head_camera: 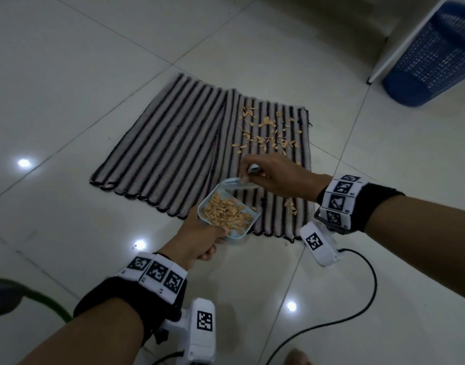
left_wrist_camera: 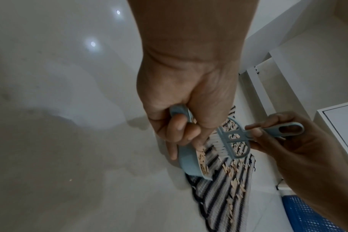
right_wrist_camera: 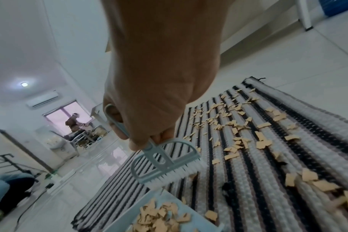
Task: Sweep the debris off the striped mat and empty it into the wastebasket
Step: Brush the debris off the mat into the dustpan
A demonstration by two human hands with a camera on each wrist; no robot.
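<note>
A black-and-grey striped mat point(head_camera: 173, 143) lies on the tiled floor, with tan debris scraps point(head_camera: 268, 133) scattered over its right half. My left hand point(head_camera: 199, 241) grips the handle of a light blue dustpan point(head_camera: 230, 214) holding a heap of scraps, at the mat's near edge. My right hand point(head_camera: 276, 177) grips a small light blue brush point(right_wrist_camera: 165, 163) by its handle, white bristles down on the mat right at the pan's mouth. The blue mesh wastebasket point(head_camera: 434, 56) stands at the far right.
A white furniture leg point(head_camera: 408, 40) stands beside the wastebasket. A black cable point(head_camera: 357, 299) loops over the tiles near my right wrist. A few scraps point(head_camera: 290, 206) lie at the mat's near right corner. Other people point(right_wrist_camera: 73, 124) are far off in the room.
</note>
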